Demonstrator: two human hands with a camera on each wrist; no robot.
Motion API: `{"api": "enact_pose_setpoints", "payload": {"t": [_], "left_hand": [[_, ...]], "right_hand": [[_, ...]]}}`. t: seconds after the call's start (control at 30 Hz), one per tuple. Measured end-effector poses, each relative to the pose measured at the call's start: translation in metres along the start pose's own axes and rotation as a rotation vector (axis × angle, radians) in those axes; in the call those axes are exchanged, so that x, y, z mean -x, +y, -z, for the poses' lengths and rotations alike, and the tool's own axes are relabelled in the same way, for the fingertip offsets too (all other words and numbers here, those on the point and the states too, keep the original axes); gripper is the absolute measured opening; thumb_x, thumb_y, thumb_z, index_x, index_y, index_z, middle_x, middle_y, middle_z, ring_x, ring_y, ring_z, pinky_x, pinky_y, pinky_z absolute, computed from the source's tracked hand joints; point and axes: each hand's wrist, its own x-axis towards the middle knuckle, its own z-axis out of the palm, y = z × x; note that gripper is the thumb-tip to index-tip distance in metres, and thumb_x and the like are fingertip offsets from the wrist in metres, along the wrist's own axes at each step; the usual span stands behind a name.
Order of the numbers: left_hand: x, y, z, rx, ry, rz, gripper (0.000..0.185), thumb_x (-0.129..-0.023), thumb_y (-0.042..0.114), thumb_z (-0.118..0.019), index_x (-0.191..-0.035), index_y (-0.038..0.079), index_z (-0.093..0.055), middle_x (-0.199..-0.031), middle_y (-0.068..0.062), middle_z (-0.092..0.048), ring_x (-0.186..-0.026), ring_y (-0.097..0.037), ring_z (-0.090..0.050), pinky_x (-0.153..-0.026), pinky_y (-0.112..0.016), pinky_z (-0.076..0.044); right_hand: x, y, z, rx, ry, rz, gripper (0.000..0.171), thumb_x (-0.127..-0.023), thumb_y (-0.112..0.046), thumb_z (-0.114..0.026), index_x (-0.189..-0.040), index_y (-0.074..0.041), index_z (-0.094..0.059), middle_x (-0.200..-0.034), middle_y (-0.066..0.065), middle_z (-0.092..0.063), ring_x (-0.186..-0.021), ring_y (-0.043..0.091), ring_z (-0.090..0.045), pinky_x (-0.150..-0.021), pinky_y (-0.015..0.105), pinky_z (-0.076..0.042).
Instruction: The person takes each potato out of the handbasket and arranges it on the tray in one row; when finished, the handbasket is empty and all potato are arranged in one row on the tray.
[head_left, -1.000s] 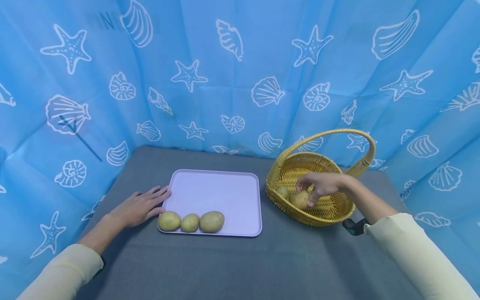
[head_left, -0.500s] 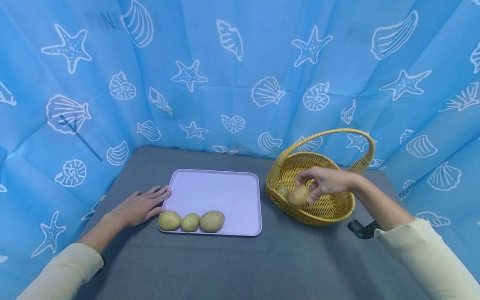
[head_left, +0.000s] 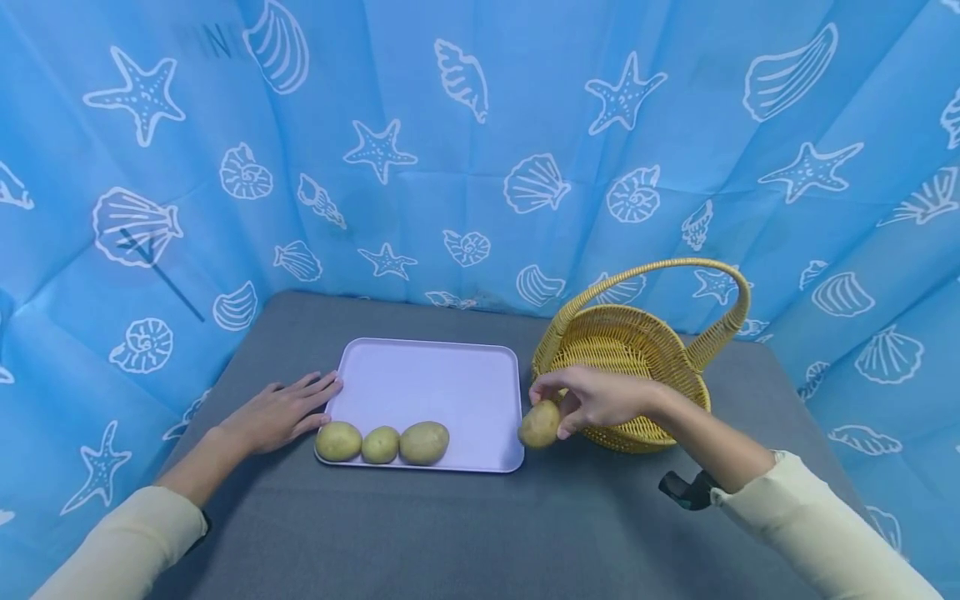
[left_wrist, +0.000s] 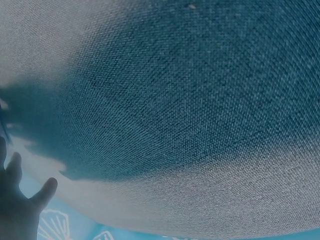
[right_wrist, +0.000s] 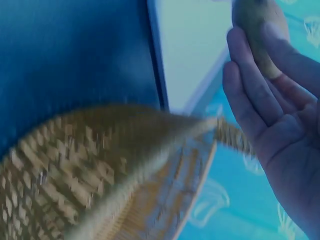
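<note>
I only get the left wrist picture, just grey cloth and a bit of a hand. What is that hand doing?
Observer: The left hand lies flat on the grey table, its fingertips at the left edge of a lilac tray.
Visitor: Anything on the tray?
Observer: Three potatoes in a row along its near edge.
Visitor: And the other hand?
Observer: The right hand pinches a fourth potato in its fingers, between a yellow wicker basket and the tray's right edge.
</note>
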Motion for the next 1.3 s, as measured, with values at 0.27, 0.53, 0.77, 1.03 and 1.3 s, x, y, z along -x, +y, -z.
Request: {"api": "enact_pose_setpoints", "payload": {"t": [0.27, 0.53, 0.77, 1.03, 1.3], "left_hand": [[0.0, -0.001, -0.001, 0.002, -0.014, 0.012, 0.061, -0.104, 0.045, -0.047, -0.155, 0.012, -0.036, -0.159, -0.013, -0.035, -0.145, -0.042, -0.028, -0.105, -0.076, -0.024], [-0.001, -0.002, -0.002, 0.003, 0.011, 0.005, 0.06, -0.103, 0.041, -0.051, -0.154, 0.011, -0.038, -0.157, -0.014, -0.036, -0.144, -0.043, -0.029, -0.104, -0.076, -0.024], [0.0, 0.0, 0.0, -0.002, -0.011, 0.008, 0.061, -0.104, 0.045, -0.047, -0.154, 0.012, -0.037, -0.158, -0.014, -0.036, -0.145, -0.043, -0.029, -0.104, -0.075, -0.026], [0.0, -0.002, 0.0, -0.013, -0.006, 0.006, 0.061, -0.104, 0.044, -0.048, -0.154, 0.012, -0.037, -0.158, -0.013, -0.036, -0.144, -0.043, -0.03, -0.102, -0.075, -0.028], [-0.001, -0.002, -0.004, -0.002, 0.03, -0.021, 0.059, -0.103, 0.04, -0.052, -0.153, 0.011, -0.039, -0.156, -0.016, -0.039, -0.143, -0.044, -0.032, -0.1, -0.077, -0.029]], "right_hand": [[-0.039, -0.002, -0.039, 0.074, 0.059, 0.023, 0.042, -0.08, -0.003, -0.08, -0.118, -0.002, -0.061, -0.112, 0.006, -0.068, -0.096, 0.013, -0.068, -0.084, 0.031, -0.057], [-0.07, 0.01, -0.074, -0.016, 0.113, 0.063, 0.037, -0.078, 0.003, -0.08, -0.111, 0.002, -0.06, -0.106, 0.016, -0.072, -0.093, 0.018, -0.071, -0.082, 0.029, -0.058], [-0.084, 0.019, -0.086, -0.008, 0.165, 0.074, 0.038, -0.075, 0.004, -0.081, -0.11, 0.006, -0.067, -0.102, 0.014, -0.072, -0.092, 0.02, -0.07, -0.084, 0.031, -0.057], [-0.086, 0.018, -0.089, 0.102, 0.183, 0.053, 0.042, -0.075, -0.003, -0.084, -0.114, 0.006, -0.07, -0.106, 0.014, -0.073, -0.093, 0.019, -0.069, -0.087, 0.028, -0.055], [-0.079, 0.013, -0.083, 0.125, 0.111, 0.05, 0.044, -0.081, -0.004, -0.079, -0.121, 0.009, -0.065, -0.111, 0.018, -0.071, -0.096, 0.025, -0.069, -0.09, 0.032, -0.054]]}}
